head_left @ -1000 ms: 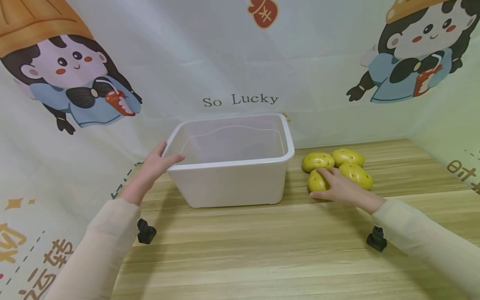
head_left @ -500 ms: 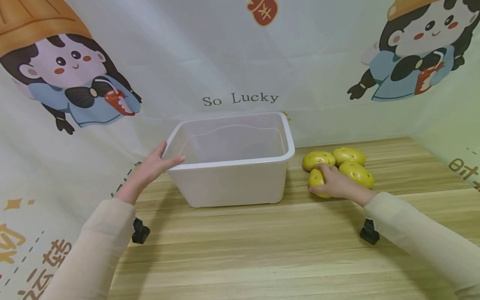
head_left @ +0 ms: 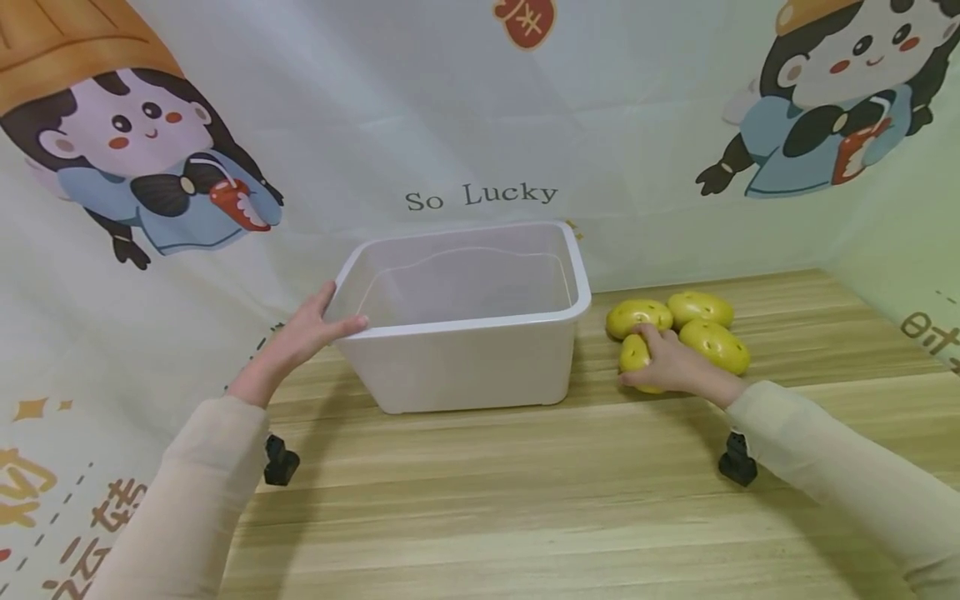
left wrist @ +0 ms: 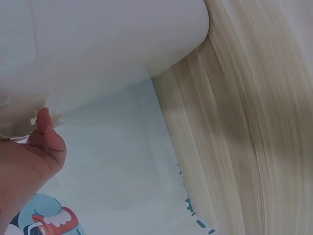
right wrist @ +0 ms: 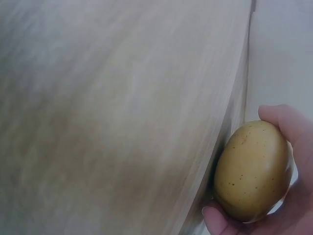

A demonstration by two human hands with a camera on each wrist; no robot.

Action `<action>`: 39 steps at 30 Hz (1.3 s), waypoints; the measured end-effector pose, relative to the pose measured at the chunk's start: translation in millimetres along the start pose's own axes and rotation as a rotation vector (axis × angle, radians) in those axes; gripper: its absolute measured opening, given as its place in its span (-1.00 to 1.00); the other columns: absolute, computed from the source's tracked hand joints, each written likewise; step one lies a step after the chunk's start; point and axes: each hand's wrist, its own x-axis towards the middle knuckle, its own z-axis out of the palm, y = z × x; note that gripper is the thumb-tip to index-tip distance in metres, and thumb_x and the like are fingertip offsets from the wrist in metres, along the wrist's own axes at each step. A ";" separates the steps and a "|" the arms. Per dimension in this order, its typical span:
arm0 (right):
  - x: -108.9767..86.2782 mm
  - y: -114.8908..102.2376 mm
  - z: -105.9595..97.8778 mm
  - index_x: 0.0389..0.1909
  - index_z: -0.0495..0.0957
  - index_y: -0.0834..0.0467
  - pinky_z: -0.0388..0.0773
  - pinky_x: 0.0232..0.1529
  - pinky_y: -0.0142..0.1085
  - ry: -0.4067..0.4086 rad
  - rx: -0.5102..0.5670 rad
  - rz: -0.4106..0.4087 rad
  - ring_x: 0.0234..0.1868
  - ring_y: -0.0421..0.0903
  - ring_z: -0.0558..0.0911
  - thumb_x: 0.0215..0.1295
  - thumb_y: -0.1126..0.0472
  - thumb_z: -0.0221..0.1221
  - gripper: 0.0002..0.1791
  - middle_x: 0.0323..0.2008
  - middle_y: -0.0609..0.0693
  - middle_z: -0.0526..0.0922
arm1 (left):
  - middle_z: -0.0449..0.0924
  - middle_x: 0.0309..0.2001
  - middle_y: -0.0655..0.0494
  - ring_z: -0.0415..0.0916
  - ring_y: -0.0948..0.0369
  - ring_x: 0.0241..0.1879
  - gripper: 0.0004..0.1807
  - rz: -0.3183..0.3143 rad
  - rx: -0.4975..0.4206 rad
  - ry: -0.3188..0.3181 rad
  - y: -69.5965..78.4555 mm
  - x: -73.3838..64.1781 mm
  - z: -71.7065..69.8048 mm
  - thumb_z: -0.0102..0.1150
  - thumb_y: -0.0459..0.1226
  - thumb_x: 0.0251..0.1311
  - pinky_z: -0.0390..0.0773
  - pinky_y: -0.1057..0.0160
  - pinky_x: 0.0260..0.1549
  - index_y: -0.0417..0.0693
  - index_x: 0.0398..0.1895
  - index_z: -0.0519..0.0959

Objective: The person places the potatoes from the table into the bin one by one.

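A white plastic bin [head_left: 465, 368] stands on the wooden table against the back cloth, and no contents show inside it. My left hand [head_left: 302, 335] grips its left front corner, thumb over the rim; in the left wrist view, curled fingers [left wrist: 48, 134] sit under the rim. To the right of the bin, my right hand [head_left: 675, 364] holds the nearest yellow potato [head_left: 634, 357] between thumb and fingers. The right wrist view shows that speckled potato [right wrist: 253, 171] close up, low by the tabletop. Whether it touches the table, I cannot tell.
Several other potatoes lie around the right hand: one behind-left [head_left: 639, 318], one at the back [head_left: 701, 309], one to the right [head_left: 716, 347]. Small black devices [head_left: 281, 461] hang under both wrists. A printed cloth [head_left: 480, 125] walls the table's back and sides.
My right hand has tightened its fingers and thumb around the nearest potato, and the wrist has shifted slightly left. The left hand stays on the bin's corner.
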 end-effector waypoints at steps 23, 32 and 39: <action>0.6 -10.9 -27.2 0.23 0.11 0.39 0.34 0.01 0.20 0.020 -0.037 -0.063 0.09 0.40 0.33 0.03 -0.04 0.22 -0.13 0.04 0.53 0.35 | -0.46 0.43 -0.19 -0.38 -0.19 0.38 0.13 -0.019 -0.008 -0.006 -0.5 -1.0 -0.6 0.01 0.22 0.10 -0.15 -0.33 0.22 -0.03 0.41 -0.49; 2.9 -19.3 -48.5 0.23 0.14 0.39 0.42 -0.11 0.10 0.039 -0.061 -0.096 -0.04 0.27 0.46 0.04 -0.02 0.21 -0.16 -0.02 0.42 0.45 | -0.47 0.43 -0.17 -0.38 -0.18 0.38 0.14 -0.031 -0.004 -0.010 -1.5 0.4 -1.4 0.01 0.24 0.08 -0.14 -0.34 0.21 -0.01 0.41 -0.50; 6.9 -28.1 -68.0 0.22 0.11 0.40 0.44 -0.21 -0.03 0.018 -0.063 -0.103 -0.16 0.17 0.46 0.03 -0.02 0.21 -0.14 -0.10 0.39 0.45 | -0.45 0.43 -0.17 -0.36 -0.17 0.39 0.13 -0.033 -0.005 -0.014 -0.6 -0.2 -1.8 0.01 0.24 0.09 -0.12 -0.32 0.21 -0.02 0.41 -0.49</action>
